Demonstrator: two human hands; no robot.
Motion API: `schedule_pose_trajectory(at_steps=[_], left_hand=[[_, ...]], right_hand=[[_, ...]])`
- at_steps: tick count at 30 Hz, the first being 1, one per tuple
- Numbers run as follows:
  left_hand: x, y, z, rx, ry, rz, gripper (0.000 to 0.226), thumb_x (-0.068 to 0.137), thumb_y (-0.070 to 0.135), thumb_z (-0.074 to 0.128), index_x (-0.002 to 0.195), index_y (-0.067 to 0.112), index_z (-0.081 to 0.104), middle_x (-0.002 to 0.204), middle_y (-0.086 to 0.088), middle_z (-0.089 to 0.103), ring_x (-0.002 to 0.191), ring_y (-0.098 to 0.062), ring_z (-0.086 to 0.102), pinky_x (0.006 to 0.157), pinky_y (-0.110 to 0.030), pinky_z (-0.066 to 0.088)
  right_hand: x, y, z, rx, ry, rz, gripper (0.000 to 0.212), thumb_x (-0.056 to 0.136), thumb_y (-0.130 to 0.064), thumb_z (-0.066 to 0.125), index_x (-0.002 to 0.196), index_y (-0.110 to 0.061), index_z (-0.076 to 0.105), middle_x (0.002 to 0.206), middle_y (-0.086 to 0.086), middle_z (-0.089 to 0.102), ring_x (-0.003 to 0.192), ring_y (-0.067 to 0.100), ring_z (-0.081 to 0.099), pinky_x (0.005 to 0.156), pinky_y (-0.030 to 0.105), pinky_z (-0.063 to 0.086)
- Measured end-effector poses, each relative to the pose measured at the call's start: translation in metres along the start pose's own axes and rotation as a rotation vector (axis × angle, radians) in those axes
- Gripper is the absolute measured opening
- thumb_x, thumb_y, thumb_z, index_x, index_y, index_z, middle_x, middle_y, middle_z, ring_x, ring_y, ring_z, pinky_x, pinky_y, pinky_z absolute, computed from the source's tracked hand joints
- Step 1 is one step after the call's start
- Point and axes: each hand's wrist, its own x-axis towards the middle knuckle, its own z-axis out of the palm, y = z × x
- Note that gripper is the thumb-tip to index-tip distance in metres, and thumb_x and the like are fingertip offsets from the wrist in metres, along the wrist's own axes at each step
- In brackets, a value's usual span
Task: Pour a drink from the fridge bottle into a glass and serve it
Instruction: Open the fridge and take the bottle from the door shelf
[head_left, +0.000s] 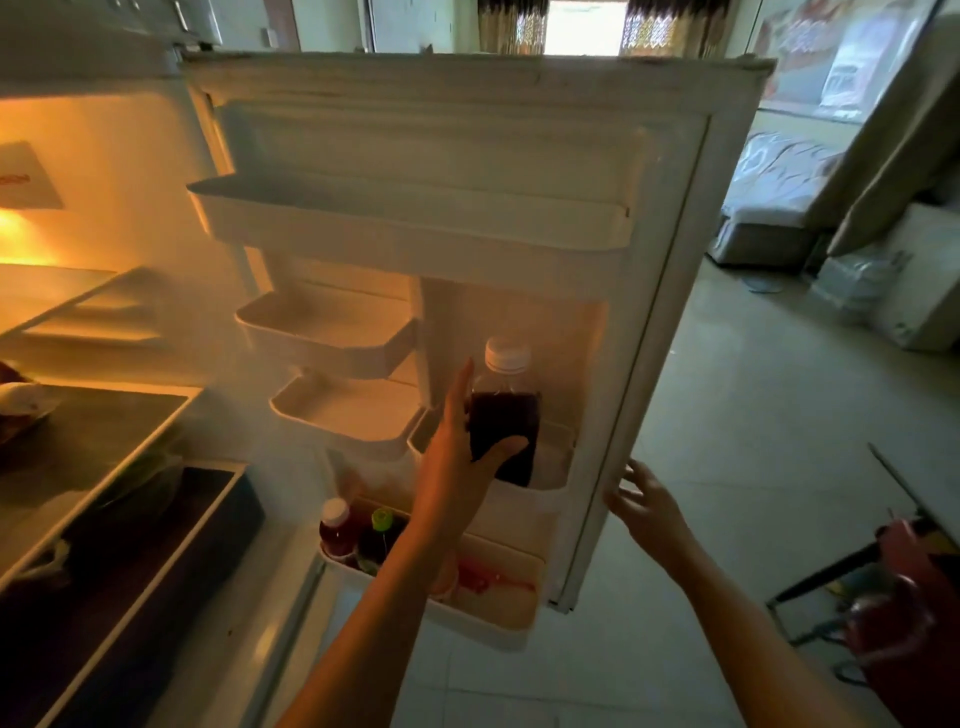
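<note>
Two smaller bottles stand low in the bottom door bin (483, 618), at the left of the open fridge door (675, 260) — a red one with a pale cap (336, 527) and a dark one with a green cap (378, 535). Neither looks like the one wanted now.

Up and to the right of them, the left hand (462, 452) is wrapped round the dark bottle (506, 431), thumb across its front and fingers (460, 389) behind, so the hand is closed on it. This white-capped bottle stands in a small door shelf (550, 462) on the right half of the door, roughly upright, its base below the shelf lip; whether it rests on the shelf floor cannot be told.

The step in hand appears to be lifting it out. Doing that well likely means raising it straight up until the base clears the lip, then drawing it back toward the body — pulling outward too early could catch the base on the lip. The grip sits mid-body, which should keep a full bottle steady; a cold bottle may be slick, so a firm squeeze seems wise.

Further right, the right hand (647, 501) is at the door's outer edge, fingers spread and loose, holding nothing. It could steady the door during the lift.
</note>
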Motion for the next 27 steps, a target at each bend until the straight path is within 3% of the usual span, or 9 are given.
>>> schedule_pose_trajectory(at_steps=[4,8,11,14,23,27], left_hand=[[0.004,0.001,0.003,-0.119,0.003,-0.010,0.088,0.076,0.011,0.074,0.140,0.047,0.024,0.122,0.008,0.052,0.114,-0.017,0.057,0.085,-0.041,0.057],[-0.001,0.004,0.009,-0.126,0.014,0.019,0.088,0.075,0.009,0.074,0.134,0.053,0.028,0.116,0.025,0.050,0.111,-0.003,0.056,0.087,-0.035,0.055],[-0.007,0.009,0.013,-0.166,0.031,0.046,0.087,0.075,0.005,0.074,0.138,0.045,0.029,0.112,0.036,0.052,0.108,0.007,0.056,0.078,-0.020,0.055],[-0.015,0.023,0.016,-0.182,0.054,0.087,0.086,0.074,0.000,0.072,0.138,0.041,0.031,0.113,0.043,0.050,0.111,0.009,0.053,0.076,-0.014,0.052],[-0.068,0.082,0.043,-0.279,0.055,0.153,0.087,0.072,0.001,0.073,0.139,0.038,0.031,0.123,0.031,0.053,0.120,-0.006,0.053,0.087,-0.038,0.056],[-0.098,0.092,0.080,-0.285,-0.028,0.123,0.083,0.069,0.015,0.074,0.137,0.038,0.033,0.125,0.026,0.055,0.120,-0.010,0.054,0.089,-0.045,0.055]], right_hand=[[-0.004,-0.003,0.000,-0.044,-0.002,-0.025,0.060,0.087,-0.014,0.061,0.141,-0.016,0.033,0.134,0.009,0.051,0.118,0.026,0.053,0.089,0.036,0.050],[-0.014,-0.002,-0.004,-0.176,0.045,-0.068,0.062,0.087,-0.017,0.063,0.141,-0.017,0.032,0.134,0.010,0.050,0.116,0.027,0.053,0.090,0.038,0.050],[-0.024,0.003,-0.009,-0.283,0.067,-0.077,0.063,0.085,-0.020,0.065,0.141,-0.016,0.034,0.134,0.011,0.049,0.113,0.023,0.054,0.089,0.040,0.051],[-0.037,0.010,-0.017,-0.393,0.093,-0.077,0.060,0.085,-0.022,0.065,0.138,-0.018,0.038,0.135,0.009,0.049,0.114,0.020,0.053,0.090,0.037,0.050],[-0.093,0.033,-0.073,-0.518,0.116,-0.120,0.049,0.085,-0.030,0.064,0.130,-0.022,0.047,0.130,-0.001,0.051,0.110,0.013,0.054,0.086,0.029,0.050],[-0.123,0.048,-0.105,-0.536,0.120,-0.122,0.047,0.085,-0.033,0.063,0.128,-0.024,0.049,0.130,-0.005,0.051,0.110,0.011,0.054,0.089,0.032,0.050]])
